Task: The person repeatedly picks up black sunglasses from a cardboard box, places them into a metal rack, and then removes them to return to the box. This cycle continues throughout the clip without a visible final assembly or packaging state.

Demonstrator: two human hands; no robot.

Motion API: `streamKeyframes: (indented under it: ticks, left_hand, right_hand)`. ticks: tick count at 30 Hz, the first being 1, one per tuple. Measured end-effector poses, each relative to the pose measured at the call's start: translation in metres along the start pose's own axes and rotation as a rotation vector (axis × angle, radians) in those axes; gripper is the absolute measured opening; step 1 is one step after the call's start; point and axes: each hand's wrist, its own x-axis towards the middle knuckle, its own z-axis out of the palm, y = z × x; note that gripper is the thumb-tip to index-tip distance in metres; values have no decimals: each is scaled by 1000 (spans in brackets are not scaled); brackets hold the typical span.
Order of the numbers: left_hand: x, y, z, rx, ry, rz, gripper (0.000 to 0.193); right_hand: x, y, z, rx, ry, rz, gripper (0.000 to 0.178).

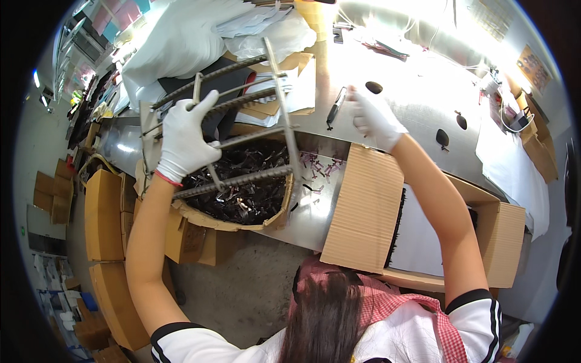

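Steel table: left hand grips wire rack; right hand apart.

A gloved left hand is gripping a metal wire rack above a cardboard box of dark parts; the gloved right hand is resting on the steel counter.

Rack: we see a grey metal frame with spring-wrapped crossbars, held tilted over the carton.
Carton: our open cardboard box of dark glossy pieces sits on the steel table's near edge.
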Motion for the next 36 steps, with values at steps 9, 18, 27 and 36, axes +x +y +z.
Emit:
streamKeyframes:
  ticks: [9,18,27,36]
  left_hand:
    - [-32,-8,4,-86,-88,-8,88]
    - [-37,6,25,-219,-225,44,86]
    - [31,148,9,-404,-231,274,94]
    - [88,324,21,-377,-407,517,93]
  right_hand:
    - [17,4,7,-1039,182,-513,32]
    - [-124,-45,-294,337,1121,-413,27]
    - [-506,-119,-468,-301,2414,-1153,32]
    - [-518,53,-551,495,1835,-406,73]
